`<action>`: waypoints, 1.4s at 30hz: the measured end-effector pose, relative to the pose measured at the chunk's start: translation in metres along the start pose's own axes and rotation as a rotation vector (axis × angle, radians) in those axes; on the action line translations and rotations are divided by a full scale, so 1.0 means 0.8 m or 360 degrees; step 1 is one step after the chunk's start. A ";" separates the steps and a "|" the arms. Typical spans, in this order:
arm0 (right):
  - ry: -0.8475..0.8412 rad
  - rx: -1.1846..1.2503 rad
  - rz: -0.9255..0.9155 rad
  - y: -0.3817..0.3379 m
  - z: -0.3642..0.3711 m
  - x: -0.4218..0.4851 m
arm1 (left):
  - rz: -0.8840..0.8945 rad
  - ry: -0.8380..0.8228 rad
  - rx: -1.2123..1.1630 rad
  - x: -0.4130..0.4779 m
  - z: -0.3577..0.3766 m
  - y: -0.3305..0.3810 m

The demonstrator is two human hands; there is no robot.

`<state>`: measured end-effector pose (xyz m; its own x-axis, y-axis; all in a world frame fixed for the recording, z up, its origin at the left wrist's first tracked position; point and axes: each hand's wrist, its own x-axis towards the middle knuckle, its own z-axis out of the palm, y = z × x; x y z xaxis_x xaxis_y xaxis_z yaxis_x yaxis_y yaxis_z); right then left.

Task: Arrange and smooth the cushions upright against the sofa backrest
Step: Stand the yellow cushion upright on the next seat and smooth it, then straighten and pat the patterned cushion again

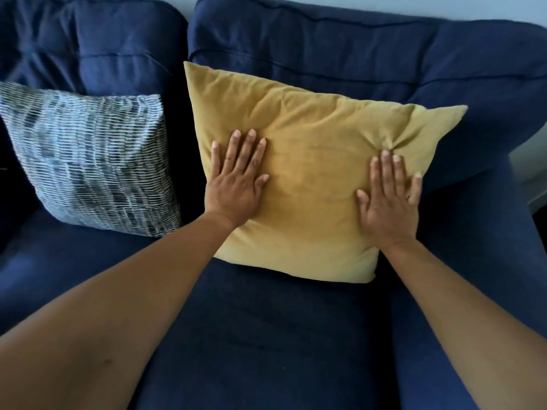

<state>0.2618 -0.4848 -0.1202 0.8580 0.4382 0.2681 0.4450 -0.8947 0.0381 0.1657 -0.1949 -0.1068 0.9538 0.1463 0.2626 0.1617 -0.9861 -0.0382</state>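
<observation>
Mustard-yellow square fabric cushion stands on the dark navy fabric sofa seat, leaning back against the navy sofa backrest. It sits slightly rotated, top-left corner higher than the top-right corner. Bottom edge rests on the seat.

Left hand lies flat, palm down, on the left part of the yellow cushion face. Its fingers are extended and slightly spread, thumb out to the side, gripping nothing.

Right hand lies flat on the right part of the same cushion, near its right edge. Its fingers are also extended and loosely spread, holding nothing. Fabric puckers into radiating creases just above the right fingertips.

Grey-and-white woven patterned square cushion stands to the left, on the neighbouring seat, also propped against the backrest. Its right edge is just beside the yellow cushion's left edge; whether they touch is unclear. Neither hand touches it.

Both forearms are bare and reach in from the bottom of the view.
</observation>
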 end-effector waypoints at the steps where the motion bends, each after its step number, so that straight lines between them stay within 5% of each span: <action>1: 0.0006 0.0026 0.0111 0.005 -0.006 -0.004 | -0.0042 0.0024 -0.0024 -0.002 -0.004 0.005; 6: 0.0438 0.0196 0.0092 -0.044 -0.055 0.027 | 0.0068 0.0399 -0.0245 0.022 -0.044 0.048; 11: 0.0154 0.0014 -0.0442 -0.079 -0.062 0.083 | 0.0236 -0.0059 0.0093 0.078 -0.063 0.033; 18: -0.0005 0.0012 0.0104 0.036 -0.050 0.095 | -0.0091 -0.0121 0.0092 0.078 -0.062 -0.061; 23: 0.0074 0.0185 0.0310 0.007 -0.070 0.099 | -0.0065 -0.0118 -0.0074 0.073 -0.077 -0.070; 28: 0.0564 0.0505 0.0108 -0.117 -0.122 0.105 | -0.0047 0.0142 -0.0378 0.058 -0.097 -0.116; 32: 0.0663 0.0820 -0.0133 -0.248 -0.142 0.114 | -0.0296 0.0286 -0.0681 0.035 -0.097 -0.200; 35: 0.0505 0.1286 -0.0034 -0.343 -0.143 0.121 | -0.0668 0.0360 -0.0892 0.019 -0.089 -0.278; 38: 0.0185 0.1721 0.0384 -0.425 -0.134 0.129 | -0.0925 0.0270 -0.0919 0.007 -0.075 -0.359; 42: -0.0145 0.1840 0.0653 -0.502 -0.100 0.154 | -0.1175 0.0156 -0.0868 -0.004 -0.057 -0.459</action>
<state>0.1682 -0.0789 -0.0257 0.9820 0.1885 -0.0109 0.0637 -0.3851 -0.9207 0.0917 0.1629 -0.0498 0.6263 0.7702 0.1209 0.5552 -0.5495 0.6243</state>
